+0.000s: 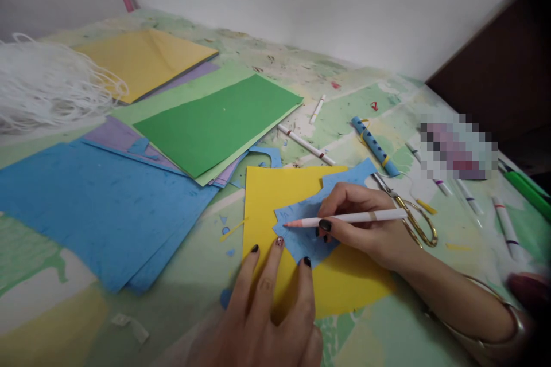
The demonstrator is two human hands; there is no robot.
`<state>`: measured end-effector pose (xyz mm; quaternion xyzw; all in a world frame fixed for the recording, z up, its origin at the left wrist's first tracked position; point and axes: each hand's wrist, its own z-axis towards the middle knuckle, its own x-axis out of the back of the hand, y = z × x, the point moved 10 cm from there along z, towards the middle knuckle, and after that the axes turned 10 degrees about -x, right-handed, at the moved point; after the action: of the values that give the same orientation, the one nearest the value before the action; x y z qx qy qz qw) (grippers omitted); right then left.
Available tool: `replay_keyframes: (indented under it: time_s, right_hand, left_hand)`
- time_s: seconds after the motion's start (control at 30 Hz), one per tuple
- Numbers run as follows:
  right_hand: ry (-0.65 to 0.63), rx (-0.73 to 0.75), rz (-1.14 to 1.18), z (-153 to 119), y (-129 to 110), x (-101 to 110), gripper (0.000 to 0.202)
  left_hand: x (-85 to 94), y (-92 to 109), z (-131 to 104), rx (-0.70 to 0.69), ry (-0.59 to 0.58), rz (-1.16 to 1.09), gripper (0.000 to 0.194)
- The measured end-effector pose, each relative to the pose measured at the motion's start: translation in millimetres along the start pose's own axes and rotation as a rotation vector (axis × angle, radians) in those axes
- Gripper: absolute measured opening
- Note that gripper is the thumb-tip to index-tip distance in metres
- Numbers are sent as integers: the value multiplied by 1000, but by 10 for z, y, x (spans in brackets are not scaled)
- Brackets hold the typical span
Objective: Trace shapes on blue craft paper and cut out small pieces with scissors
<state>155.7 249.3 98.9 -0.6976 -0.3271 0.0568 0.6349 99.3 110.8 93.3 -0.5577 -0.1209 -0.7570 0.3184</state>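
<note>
A white marker [357,218] with a pinkish tip is held in my right hand [361,221], its tip on a cut piece of blue paper [301,241] near its left corner. The blue piece has an irregular outline and lies on a yellow sheet [267,189]. Below it, my left hand [275,298] rests with fingers spread, fingertips on the yellow sheet and along the blue piece's lower left edge. Gold-handled scissors [415,221] lie just beyond my right hand, partly hidden by it.
Blue sheets [107,212], green sheets [224,123] and a yellow stack [150,60] lie left and behind. White cord [55,86] is piled far left. A rolled blue tube [375,146], a capped marker [306,144] and several other markers lie behind and right.
</note>
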Motion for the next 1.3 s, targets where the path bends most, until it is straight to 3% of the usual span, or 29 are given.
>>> replay_keyframes:
  time_s: [0.27, 1.3]
  right_hand:
    - [15, -18, -13, 1, 28, 26, 5]
    - [30, -6, -71, 3, 9, 31, 9]
  left_hand:
    - [-47, -17, -32, 44, -4, 0, 28]
    - [-53, -1, -19, 31, -15, -35, 19]
